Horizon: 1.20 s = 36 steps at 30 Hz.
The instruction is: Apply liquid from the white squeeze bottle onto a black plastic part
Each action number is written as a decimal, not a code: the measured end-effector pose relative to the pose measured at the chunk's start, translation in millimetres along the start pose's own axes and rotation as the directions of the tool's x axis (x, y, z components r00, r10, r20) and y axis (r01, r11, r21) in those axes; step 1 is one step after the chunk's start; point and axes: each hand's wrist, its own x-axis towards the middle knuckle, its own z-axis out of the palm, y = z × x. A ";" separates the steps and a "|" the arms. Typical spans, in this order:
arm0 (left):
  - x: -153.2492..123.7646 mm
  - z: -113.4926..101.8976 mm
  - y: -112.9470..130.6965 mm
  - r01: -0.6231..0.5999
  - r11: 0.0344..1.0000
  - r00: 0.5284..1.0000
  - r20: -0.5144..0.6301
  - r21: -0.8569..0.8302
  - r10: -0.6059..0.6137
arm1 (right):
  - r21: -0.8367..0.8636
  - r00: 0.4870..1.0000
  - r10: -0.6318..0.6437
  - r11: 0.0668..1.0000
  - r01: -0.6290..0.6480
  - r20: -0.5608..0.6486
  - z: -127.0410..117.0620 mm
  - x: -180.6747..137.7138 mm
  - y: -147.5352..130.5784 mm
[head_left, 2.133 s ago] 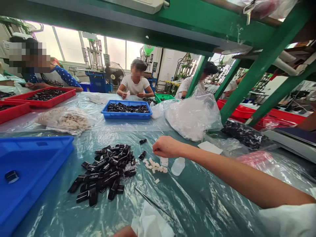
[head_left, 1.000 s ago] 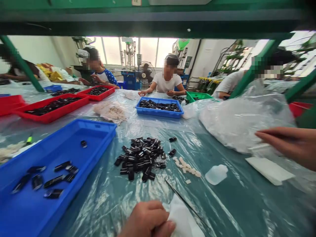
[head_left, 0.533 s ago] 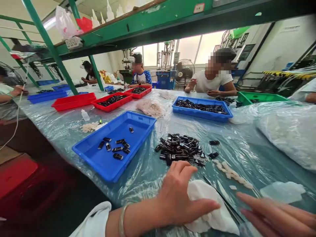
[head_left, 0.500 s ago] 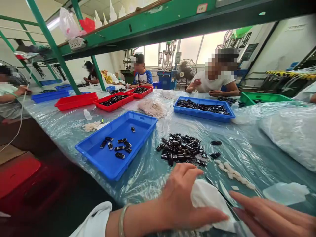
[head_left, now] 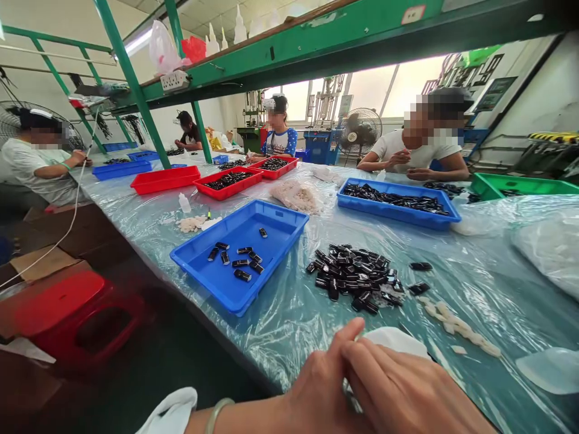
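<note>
My left hand [head_left: 316,386], a bangle on its wrist, and my right hand [head_left: 407,392] meet at the near table edge over a white cloth [head_left: 393,339]. The left hand's fingers close on the cloth. The right hand lies over them with its fingertips at the left thumb, and what it holds is hidden. Just beyond lie a pile of small black parts [head_left: 353,277] and a row of small white pieces [head_left: 456,325]. A blue tray [head_left: 203,283] to the left holds several black parts.
A clear bottle [head_left: 552,367] lies at the right. Farther back stand a blue tray [head_left: 398,214], red trays [head_left: 165,179], a green tray [head_left: 520,184] and plastic bags [head_left: 296,196]. Other people sit around the plastic-covered table [head_left: 474,277]. A red stool [head_left: 67,307] stands left of it.
My right hand came back from the bag at the right and closed in on my left hand and the cloth. The view swung left.
</note>
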 end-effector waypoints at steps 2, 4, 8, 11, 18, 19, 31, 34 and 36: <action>-2.3 -7.3 -4.1 -0.028 0.999 0.999 -0.018 -0.031 0.028 | 0.037 0.997 0.036 0.999 -0.038 0.062 1.5 7.6 -5.5; -5.2 -16.3 -8.9 -0.085 0.994 0.996 -0.031 -0.072 0.083 | 0.088 0.995 0.067 0.993 -0.073 0.074 2.7 11.2 -8.6; -11.1 -36.2 -15.7 -0.006 1.000 0.998 -0.061 -0.024 0.004 | 0.147 0.997 0.080 0.986 -0.076 -0.022 3.0 7.9 -4.2; -13.5 -49.0 -17.4 0.069 0.996 0.994 -0.083 0.051 -0.065 | 0.126 0.994 0.083 0.989 -0.073 -0.075 2.9 -2.1 8.1; -8.7 -62.4 -21.1 0.084 0.985 0.991 -0.116 0.153 -0.067 | 0.063 0.966 0.233 0.972 -0.227 -0.116 5.3 -48.0 43.8; -7.5 -63.9 -20.6 0.089 0.980 0.991 -0.119 0.178 -0.068 | 0.053 0.956 0.269 0.963 -0.264 -0.119 5.1 -54.9 47.8; 4.3 -75.9 -16.2 0.179 0.857 0.982 -0.138 0.483 -0.127 | 0.087 0.889 0.450 0.893 -0.443 -0.092 10.4 -76.1 59.5; 4.6 -77.4 -23.4 0.177 0.741 0.980 -0.188 0.648 -0.069 | 0.140 0.884 0.467 0.877 -0.460 -0.014 17.4 -74.0 61.5; 4.7 -78.7 -27.1 0.170 0.658 0.981 -0.187 0.733 -0.045 | 0.186 0.882 0.471 0.866 -0.464 0.007 22.4 -72.8 63.0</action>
